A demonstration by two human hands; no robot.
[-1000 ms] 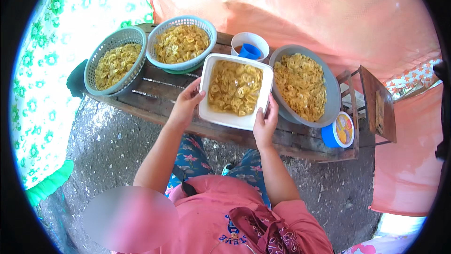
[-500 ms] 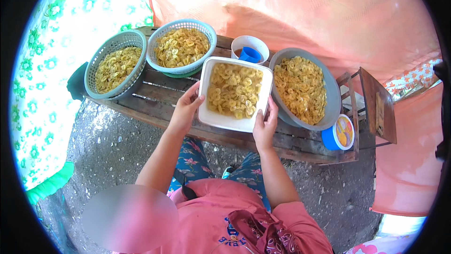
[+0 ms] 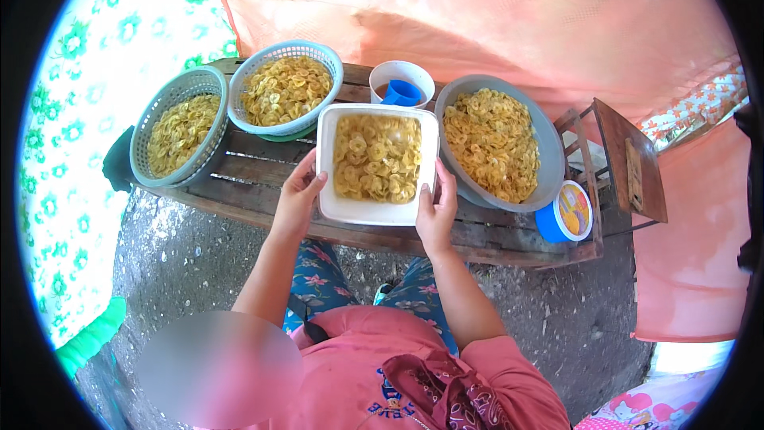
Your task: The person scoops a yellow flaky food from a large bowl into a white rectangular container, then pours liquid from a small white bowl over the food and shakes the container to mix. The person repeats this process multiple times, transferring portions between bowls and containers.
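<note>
Between my two hands is a white square tub, gripped by its left and right sides over the front of the bench. Thin yellow slices, looking like banana chips, lie in liquid inside it. My left hand has its thumb on the near left wall and its fingers behind. My right hand holds the near right corner, thumb on the wall. Just behind the tub stands a round white bucket with brownish liquid and a blue cup. To the right sits a grey oval basin full of slices.
Two grey-blue colanders of slices stand at the left of the slatted wooden bench. A blue tub with a white-rimmed lid is at its right end, near a wooden chair. Orange sheeting hangs behind.
The whole view has shifted slightly, so the bench and its containers appear further left. Both hands still hold the white tub, now a little more level, and the liquid and slices inside have moved.
</note>
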